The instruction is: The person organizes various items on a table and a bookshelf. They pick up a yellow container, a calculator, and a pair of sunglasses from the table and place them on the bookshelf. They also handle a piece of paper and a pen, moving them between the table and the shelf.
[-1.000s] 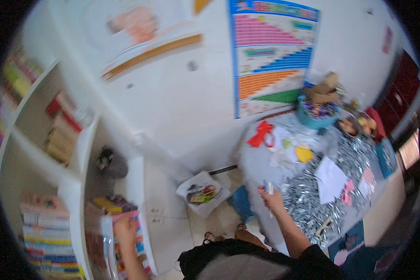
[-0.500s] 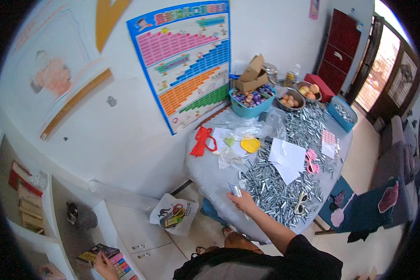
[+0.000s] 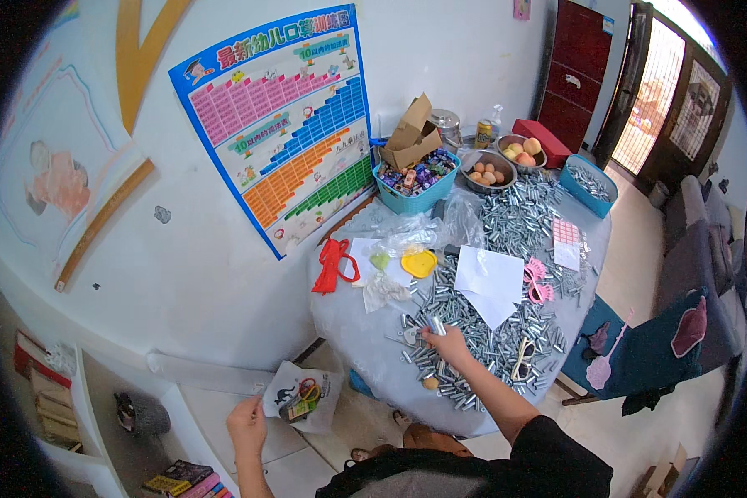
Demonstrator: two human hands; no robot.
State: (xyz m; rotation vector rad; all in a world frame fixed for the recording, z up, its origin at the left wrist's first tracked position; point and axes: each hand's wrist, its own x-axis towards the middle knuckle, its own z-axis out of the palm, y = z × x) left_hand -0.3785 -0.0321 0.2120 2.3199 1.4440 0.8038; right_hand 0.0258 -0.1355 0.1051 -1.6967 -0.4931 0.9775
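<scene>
My right hand (image 3: 450, 347) is closed on a shiny silvery cylinder (image 3: 436, 325), just above the left edge of a large pile of small silver metal tubes (image 3: 481, 353) spread over the table. A small tan round piece (image 3: 430, 383) lies below that hand. My left hand (image 3: 247, 425) is raised over the white cabinet, off the table, its fingertips pinched together. Whatever is between them, if anything, is too small to make out. Close to its fingertips stands a white plastic bag (image 3: 328, 407) with scissors (image 3: 309, 390) showing in its opening.
White paper sheets (image 3: 488, 278), pink glasses (image 3: 539, 282), white-framed sunglasses (image 3: 523, 358) and a yellow lid (image 3: 419, 264) lie among the tubes. Behind them stand a blue basket (image 3: 419, 199), bowls of eggs and fruit, and a tube-filled blue bin (image 3: 588, 192). Shelves with books (image 3: 183, 481) are at lower left.
My left hand has risen and moved right, from the books to beside the white bag. My right hand, still holding the silvery cylinder, has shifted slightly right over the pile. The view has turned.
</scene>
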